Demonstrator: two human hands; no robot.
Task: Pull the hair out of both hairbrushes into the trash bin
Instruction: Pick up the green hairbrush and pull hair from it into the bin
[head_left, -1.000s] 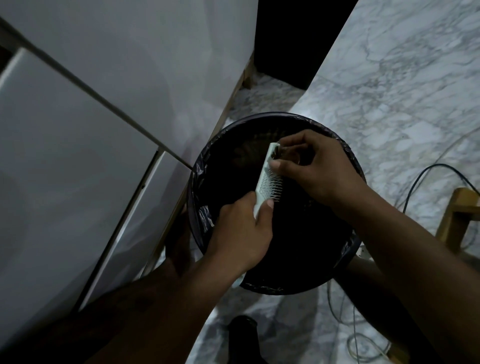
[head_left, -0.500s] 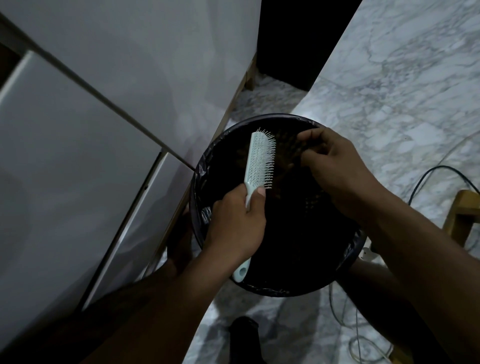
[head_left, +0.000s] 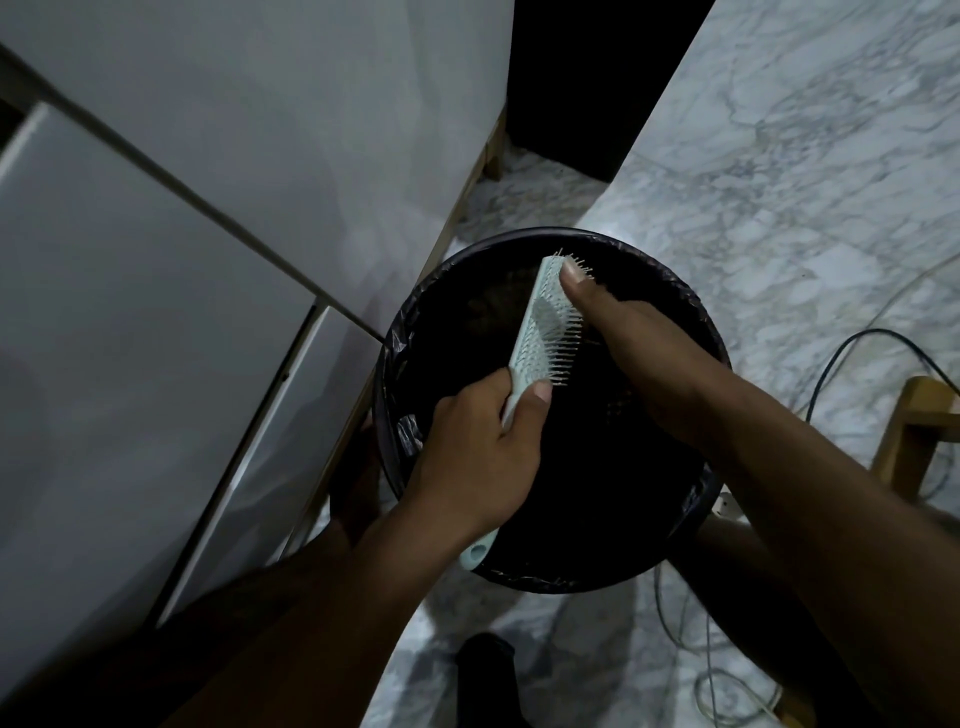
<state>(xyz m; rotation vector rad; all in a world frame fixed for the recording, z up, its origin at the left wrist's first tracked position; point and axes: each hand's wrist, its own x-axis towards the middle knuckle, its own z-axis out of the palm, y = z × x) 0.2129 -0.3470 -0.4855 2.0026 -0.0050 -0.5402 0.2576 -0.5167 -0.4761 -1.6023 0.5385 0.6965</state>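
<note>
A pale mint hairbrush (head_left: 540, 332) is held over a round black trash bin (head_left: 696, 312) lined with a dark bag. My left hand (head_left: 478, 452) grips the brush by its handle, whose end sticks out below my palm. My right hand (head_left: 644, 348) lies against the bristle side, thumb pressed on the brush head near its tip, fingers hidden behind the bristles. I cannot make out hair in the bristles in this dim light. Only one brush is visible.
White cabinet doors (head_left: 156, 312) stand close on the left with a wooden frame edge beside the bin. Marble floor (head_left: 805, 182) spreads to the right, crossed by loose cables (head_left: 857, 338). A wooden leg (head_left: 909, 431) stands at right. A dark object (head_left: 483, 670) lies below the bin.
My right hand had pulled away to the right of the brush over the bin; it has come back onto the bristle side, thumb on the brush head. The left hand keeps its hold.
</note>
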